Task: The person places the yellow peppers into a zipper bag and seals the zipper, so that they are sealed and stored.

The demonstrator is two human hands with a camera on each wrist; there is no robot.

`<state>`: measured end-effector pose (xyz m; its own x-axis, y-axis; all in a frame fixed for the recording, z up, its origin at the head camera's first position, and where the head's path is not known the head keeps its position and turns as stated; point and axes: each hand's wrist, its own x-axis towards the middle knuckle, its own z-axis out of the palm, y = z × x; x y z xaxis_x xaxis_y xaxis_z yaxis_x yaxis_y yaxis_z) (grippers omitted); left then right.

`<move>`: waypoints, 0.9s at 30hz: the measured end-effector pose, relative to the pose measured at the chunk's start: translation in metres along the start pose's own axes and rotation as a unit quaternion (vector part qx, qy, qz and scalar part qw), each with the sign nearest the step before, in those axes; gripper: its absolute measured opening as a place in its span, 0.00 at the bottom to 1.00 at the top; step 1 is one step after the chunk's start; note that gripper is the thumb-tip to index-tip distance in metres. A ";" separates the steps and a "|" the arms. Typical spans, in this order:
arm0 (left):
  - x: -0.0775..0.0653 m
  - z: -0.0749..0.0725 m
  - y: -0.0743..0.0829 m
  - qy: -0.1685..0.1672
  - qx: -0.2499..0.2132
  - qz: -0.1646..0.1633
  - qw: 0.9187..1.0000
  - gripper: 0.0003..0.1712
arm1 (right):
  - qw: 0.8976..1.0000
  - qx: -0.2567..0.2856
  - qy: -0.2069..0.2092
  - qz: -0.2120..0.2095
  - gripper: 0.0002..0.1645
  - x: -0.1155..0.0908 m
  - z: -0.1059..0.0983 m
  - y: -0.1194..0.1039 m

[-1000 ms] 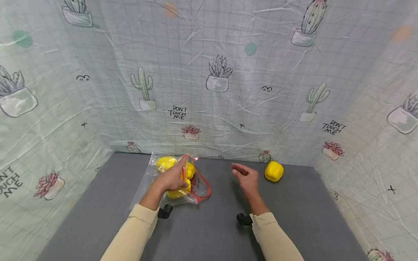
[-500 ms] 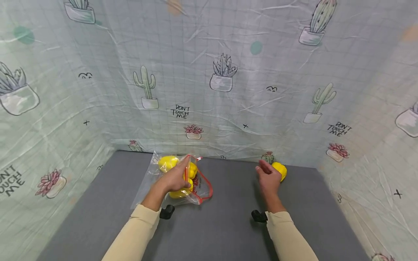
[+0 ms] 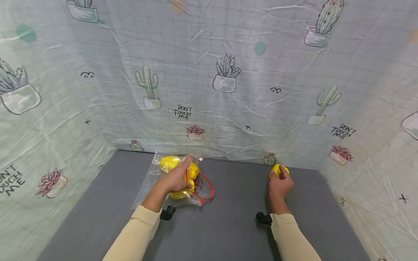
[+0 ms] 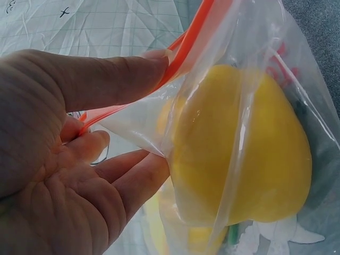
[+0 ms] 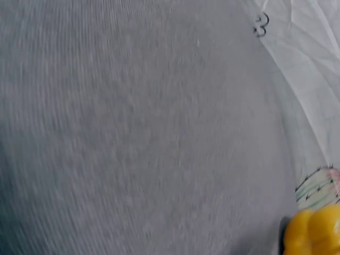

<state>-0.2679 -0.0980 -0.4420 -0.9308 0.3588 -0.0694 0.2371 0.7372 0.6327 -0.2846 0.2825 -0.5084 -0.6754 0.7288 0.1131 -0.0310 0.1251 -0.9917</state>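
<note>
My left hand (image 3: 176,178) pinches the red-edged mouth of a clear zip bag (image 3: 143,192). In the left wrist view the thumb lies along the red zip strip (image 4: 183,53), with fingers on the film below. Several yellow bell peppers (image 4: 239,154) lie inside the bag, partly behind the hand. At the right, my right hand (image 3: 281,186) has its thumb and fingers around a single yellow bell pepper (image 3: 277,168), which rests on the table. Only that pepper's edge (image 5: 319,231) shows in the right wrist view; the hand is out of that frame.
Grey cloth covers the table (image 3: 225,217), with a wide stretch between bag and single pepper. A cactus-printed curtain (image 3: 202,119) rises behind and along both sides. A black wrist mount (image 3: 263,218) sits at each cuff.
My right hand has moved right and reached the single pepper, its thumb and fingers now around it. The left hand keeps its hold on the bag. The head view has shifted slightly.
</note>
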 end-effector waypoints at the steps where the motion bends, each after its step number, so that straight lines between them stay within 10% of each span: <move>1: 0.000 0.000 0.000 0.001 0.000 0.000 1.000 0.67 | 1.000 -0.005 0.007 0.000 0.28 0.002 -0.002 0.002; 18: -0.002 0.003 0.000 0.007 -0.005 -0.010 1.000 0.66 | 0.989 -0.134 -0.039 0.039 0.57 0.024 -0.018 0.025; 27: -0.003 0.004 -0.001 0.015 -0.007 -0.010 1.000 0.65 | 0.988 -0.123 -0.062 0.063 0.53 0.029 -0.014 0.023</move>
<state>-0.2644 -0.0974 -0.4454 -0.9432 0.3266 -0.0600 0.2141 0.7362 0.6421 -0.2948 0.3157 -0.5268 -0.7475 0.6634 -0.0348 0.2293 0.2085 -0.9508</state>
